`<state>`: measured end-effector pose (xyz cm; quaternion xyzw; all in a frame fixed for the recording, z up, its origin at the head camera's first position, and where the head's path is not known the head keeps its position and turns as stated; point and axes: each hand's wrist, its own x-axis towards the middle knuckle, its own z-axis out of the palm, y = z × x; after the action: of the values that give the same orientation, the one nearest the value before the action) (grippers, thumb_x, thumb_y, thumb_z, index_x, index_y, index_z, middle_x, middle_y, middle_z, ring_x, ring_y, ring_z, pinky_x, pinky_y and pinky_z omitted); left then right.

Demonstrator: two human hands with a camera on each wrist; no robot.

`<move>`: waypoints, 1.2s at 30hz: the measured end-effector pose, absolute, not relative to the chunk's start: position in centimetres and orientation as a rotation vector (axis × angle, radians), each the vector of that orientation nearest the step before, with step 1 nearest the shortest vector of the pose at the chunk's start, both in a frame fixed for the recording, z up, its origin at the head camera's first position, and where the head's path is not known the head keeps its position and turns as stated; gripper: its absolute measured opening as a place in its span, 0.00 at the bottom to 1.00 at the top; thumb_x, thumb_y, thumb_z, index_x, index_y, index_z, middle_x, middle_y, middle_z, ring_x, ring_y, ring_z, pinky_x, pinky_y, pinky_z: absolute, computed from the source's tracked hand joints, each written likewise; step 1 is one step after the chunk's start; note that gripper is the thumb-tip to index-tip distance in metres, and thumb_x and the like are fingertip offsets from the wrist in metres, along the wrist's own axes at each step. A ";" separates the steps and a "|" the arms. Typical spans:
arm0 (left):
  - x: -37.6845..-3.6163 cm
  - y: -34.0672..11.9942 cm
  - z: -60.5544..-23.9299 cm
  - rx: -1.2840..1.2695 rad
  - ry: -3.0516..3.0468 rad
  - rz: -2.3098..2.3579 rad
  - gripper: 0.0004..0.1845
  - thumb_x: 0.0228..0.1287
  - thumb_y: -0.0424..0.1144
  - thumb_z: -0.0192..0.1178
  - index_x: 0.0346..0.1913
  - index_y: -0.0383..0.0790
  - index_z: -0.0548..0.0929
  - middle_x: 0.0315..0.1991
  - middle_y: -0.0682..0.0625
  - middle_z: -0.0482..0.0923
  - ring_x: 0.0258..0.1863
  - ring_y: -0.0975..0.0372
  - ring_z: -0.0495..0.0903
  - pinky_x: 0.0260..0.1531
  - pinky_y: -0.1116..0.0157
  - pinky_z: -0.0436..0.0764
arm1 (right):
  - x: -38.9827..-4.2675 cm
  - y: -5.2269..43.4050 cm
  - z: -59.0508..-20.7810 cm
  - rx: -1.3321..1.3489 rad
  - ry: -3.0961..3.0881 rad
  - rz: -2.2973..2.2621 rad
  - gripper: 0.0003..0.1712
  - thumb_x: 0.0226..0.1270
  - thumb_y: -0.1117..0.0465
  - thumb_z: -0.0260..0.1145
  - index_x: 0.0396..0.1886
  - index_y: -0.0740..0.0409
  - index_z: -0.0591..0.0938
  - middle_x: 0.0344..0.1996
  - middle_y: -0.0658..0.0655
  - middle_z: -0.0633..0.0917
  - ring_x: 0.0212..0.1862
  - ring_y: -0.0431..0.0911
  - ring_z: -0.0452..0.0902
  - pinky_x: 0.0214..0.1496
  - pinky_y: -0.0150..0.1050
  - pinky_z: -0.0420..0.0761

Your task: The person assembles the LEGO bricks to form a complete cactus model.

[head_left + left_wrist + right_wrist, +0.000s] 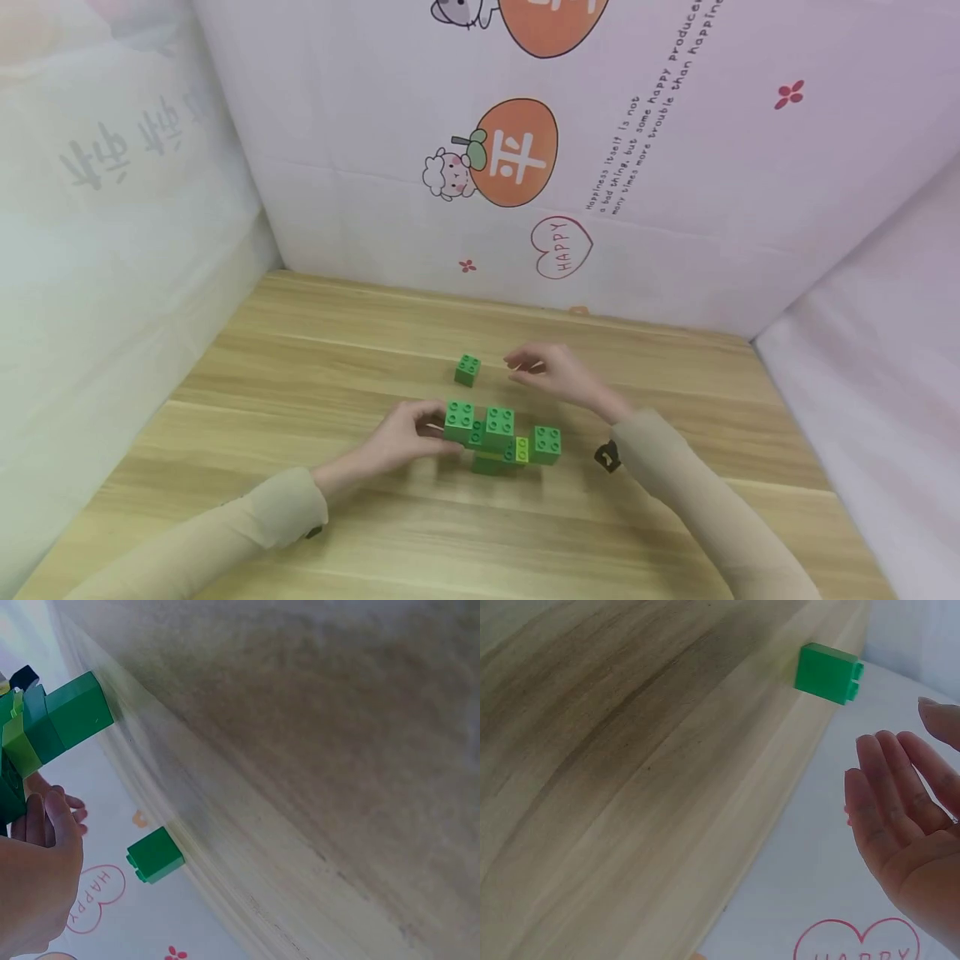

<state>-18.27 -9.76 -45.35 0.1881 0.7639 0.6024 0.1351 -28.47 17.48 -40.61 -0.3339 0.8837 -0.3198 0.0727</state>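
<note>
Several green toy building bricks are joined into one stepped model (498, 425), with darker green and yellow-green pieces between the brighter ones. My left hand (405, 433) holds the model by its left end, thumb in front and fingers behind. In the left wrist view, the model's underside (79, 712) shows beside the fingers. A loose square green brick (467, 371) sits on the table behind the model. To its right, my right hand (558, 371) hovers with loosely bent fingers and nothing in its grasp. The right wrist view has the palm facing up beside that brick (826, 673).
The wooden table (375, 542) is bounded by white printed cloth (360, 200) at the back and both sides. A small dark object (607, 457) shows by the right sleeve (652, 450).
</note>
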 end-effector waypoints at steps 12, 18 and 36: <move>-18.3 -9.9 -45.3 0.548 2.194 1.755 0.23 0.54 0.35 0.73 0.53 0.34 0.82 0.51 0.39 0.85 0.51 0.52 0.85 0.52 0.72 0.85 | -30.9 15.7 -41.9 -0.956 2.619 -0.847 0.20 0.64 0.62 0.70 0.54 0.64 0.82 0.49 0.63 0.87 0.48 0.51 0.86 0.54 0.43 0.87; -18.4 -9.9 -45.4 0.558 2.188 1.748 0.22 0.54 0.34 0.73 0.53 0.34 0.82 0.51 0.39 0.85 0.50 0.53 0.86 0.52 0.72 0.85 | -31.8 14.7 -42.3 -0.953 2.603 -0.829 0.23 0.62 0.59 0.72 0.55 0.64 0.81 0.49 0.62 0.87 0.48 0.51 0.86 0.54 0.43 0.87; -18.5 -10.1 -45.3 0.567 2.168 1.773 0.22 0.54 0.31 0.72 0.53 0.35 0.82 0.51 0.40 0.85 0.49 0.59 0.86 0.53 0.70 0.85 | -33.1 12.3 -43.1 -0.977 2.593 -0.707 0.27 0.57 0.54 0.76 0.55 0.60 0.81 0.48 0.59 0.88 0.45 0.47 0.86 0.52 0.40 0.87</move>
<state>-18.49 -10.05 -45.31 0.1963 0.7511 0.6142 0.1416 -33.13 12.27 -43.15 -0.3383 0.8977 -0.2448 0.1407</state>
